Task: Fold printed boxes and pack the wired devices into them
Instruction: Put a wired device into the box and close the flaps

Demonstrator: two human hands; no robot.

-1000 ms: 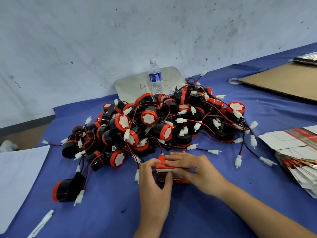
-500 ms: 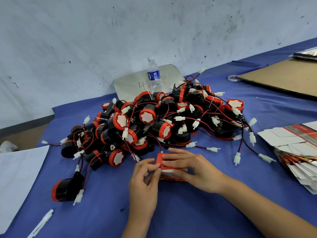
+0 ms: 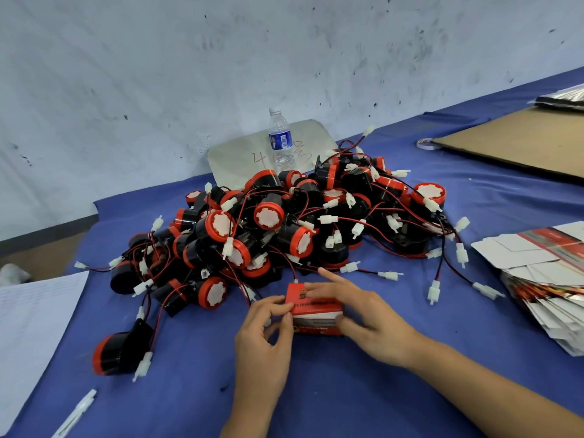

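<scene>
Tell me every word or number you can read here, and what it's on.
"4": handwritten on the grey board behind the bottle; the marks after it are unclear.
On the bottle label: too small to read.
On the box: print too blurred to read.
On the flat boxes: print too blurred to read.
On the paper: too faint to read.

Matt blue cloth (image 3: 363, 406) under glossy printed card box (image 3: 316, 308), black-and-red plastic devices (image 3: 268, 222) (white connectors), clear plastic bottle (image 3: 279, 143)
</scene>
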